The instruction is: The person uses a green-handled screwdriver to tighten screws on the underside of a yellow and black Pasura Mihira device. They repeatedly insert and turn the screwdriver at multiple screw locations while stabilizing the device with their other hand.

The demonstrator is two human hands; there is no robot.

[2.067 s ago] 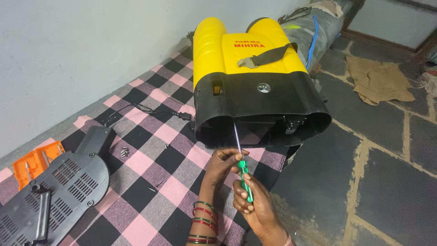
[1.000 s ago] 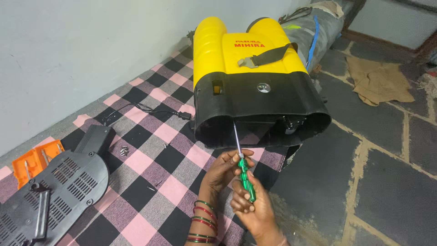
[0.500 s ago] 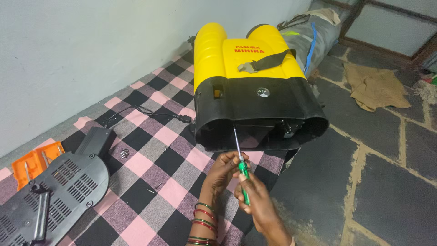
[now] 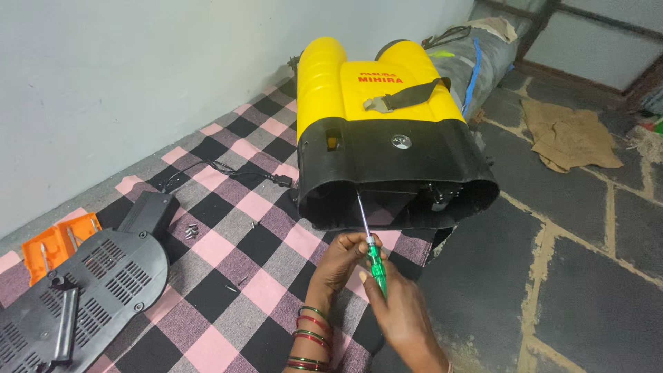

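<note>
Screwdriver into sprayer base

Right hand (image 4: pixel 404 307) grips the green screwdriver (image 4: pixel 375 266); left hand (image 4: pixel 343 257) pinches the shaft just above the handle. Tip sits inside the black base of the yellow sprayer (image 4: pixel 387 131), lying on the checked mat (image 4: pixel 228 276). Best keep the shaft in line, press, turn slowly.

Left hand (image 4: pixel 343 259) fingers pinched forward, bangled wrist bent; right hand (image 4: pixel 398 306) closed in grip, thumb up

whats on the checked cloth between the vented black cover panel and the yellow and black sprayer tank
In the head view, loose small screws and a black cable with a plug lie on the pink-and-black checked cloth there.
</note>
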